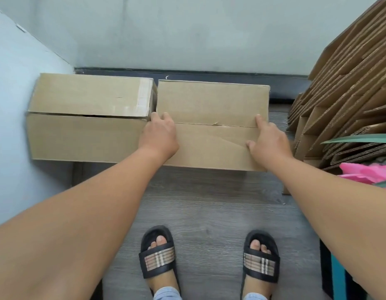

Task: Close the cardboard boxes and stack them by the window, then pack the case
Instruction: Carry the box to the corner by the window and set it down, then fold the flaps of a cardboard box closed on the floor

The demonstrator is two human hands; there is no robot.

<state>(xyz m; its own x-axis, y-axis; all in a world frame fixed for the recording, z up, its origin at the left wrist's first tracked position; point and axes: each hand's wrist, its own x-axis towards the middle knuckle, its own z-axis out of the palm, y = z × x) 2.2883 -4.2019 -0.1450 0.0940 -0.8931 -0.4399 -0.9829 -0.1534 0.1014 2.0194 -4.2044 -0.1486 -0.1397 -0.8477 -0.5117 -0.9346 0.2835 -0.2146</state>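
Two closed brown cardboard boxes stand side by side on the floor against the far wall. The left box (pixel 88 118) sits in the corner, its top flaps shut with a narrow gap. On the right box (pixel 211 105) my left hand (pixel 160 134) holds the left edge, fingers curled over the side between the two boxes. My right hand (pixel 267 141) holds the right edge of the same box, index finger and thumb lying on top, other fingers hidden over the side. No case is in view.
A tall pile of flattened cardboard sheets (pixel 347 89) leans at the right. Below it lie a pink plastic bag (pixel 365 173) and a green leaf (pixel 358 138). Grey wood floor (pixel 209 204) lies between the boxes and my sandalled feet (pixel 159 254). A pale wall (pixel 187 33) stands behind.
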